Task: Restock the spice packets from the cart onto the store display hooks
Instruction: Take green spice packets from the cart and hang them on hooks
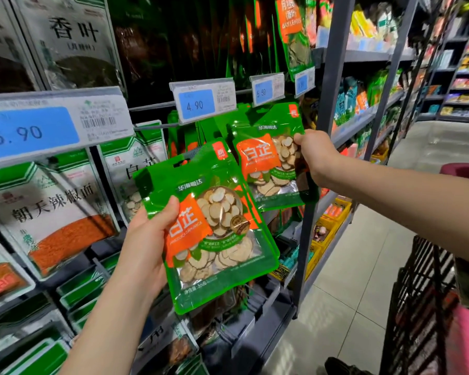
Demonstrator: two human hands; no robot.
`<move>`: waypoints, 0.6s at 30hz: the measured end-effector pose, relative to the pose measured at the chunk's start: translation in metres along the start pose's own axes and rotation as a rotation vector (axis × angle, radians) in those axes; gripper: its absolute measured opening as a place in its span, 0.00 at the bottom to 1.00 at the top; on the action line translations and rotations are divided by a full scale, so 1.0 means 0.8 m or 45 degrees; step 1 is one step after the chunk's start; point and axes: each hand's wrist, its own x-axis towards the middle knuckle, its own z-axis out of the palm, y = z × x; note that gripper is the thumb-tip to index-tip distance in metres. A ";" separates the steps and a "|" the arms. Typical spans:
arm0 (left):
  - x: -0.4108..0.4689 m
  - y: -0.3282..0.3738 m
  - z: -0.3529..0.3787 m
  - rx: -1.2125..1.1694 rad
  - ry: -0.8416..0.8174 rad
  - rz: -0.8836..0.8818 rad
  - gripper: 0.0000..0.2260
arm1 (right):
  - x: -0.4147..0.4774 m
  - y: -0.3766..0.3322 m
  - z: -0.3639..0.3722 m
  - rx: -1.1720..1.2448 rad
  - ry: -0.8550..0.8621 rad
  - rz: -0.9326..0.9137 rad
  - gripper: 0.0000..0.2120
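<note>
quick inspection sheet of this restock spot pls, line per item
surface: rack of hooks, packets hanging under price tags
job's things: left packet held low; right packet up by the hooks, hooked or not unclear; cart at right
clutter: nothing seen
grippers: left hand grips left packet; right hand pinches right packet's edge
cables: nothing seen
surroundings: stocked shelves, tiled floor

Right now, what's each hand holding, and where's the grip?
Left hand holds a green spice packet by its left edge, thumb on front. Right hand pinches a second packet at its upper right edge.
</note>
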 end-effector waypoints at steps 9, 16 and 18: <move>0.009 -0.003 -0.003 0.113 -0.044 0.030 0.16 | 0.024 -0.011 0.007 -0.071 -0.011 0.056 0.19; 0.013 -0.002 0.006 0.164 -0.039 0.044 0.07 | 0.048 -0.018 0.049 -0.008 0.116 0.083 0.17; 0.016 -0.002 0.006 0.199 -0.045 0.065 0.05 | 0.053 -0.017 0.062 -0.124 0.062 0.095 0.16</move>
